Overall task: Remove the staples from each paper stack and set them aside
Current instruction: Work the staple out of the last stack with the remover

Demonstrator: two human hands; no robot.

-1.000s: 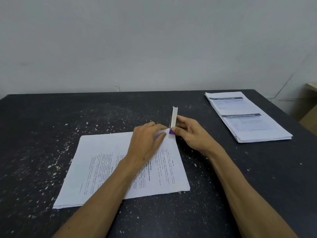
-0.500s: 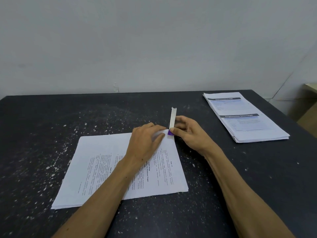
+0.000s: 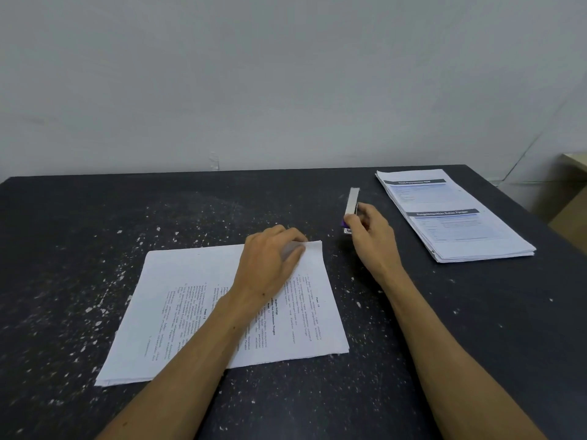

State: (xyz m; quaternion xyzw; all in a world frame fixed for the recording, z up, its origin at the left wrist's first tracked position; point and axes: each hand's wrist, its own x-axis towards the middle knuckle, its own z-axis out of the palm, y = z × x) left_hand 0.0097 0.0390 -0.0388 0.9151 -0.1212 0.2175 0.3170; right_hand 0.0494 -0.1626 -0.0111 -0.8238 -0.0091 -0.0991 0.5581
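Staple (image 3: 334,255) lies loose on the desk (image 3: 476,312) beside the paper stack (image 3: 190,296); right hand (image 3: 370,236), gripping the staple remover (image 3: 352,206), should set it down gently while the left hand (image 3: 270,262) presses the stack flat.

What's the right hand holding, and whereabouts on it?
The right hand grips a stapler by its near, purple end; the metal part sticks out away from the person.

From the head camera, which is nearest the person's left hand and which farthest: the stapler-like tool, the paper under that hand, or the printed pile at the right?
1. The text paper stack: directly under the left hand, which rests on its far right corner.
2. The staple tool: just right of it, held by the right hand.
3. The blue-headed paper pile: far right of the table.
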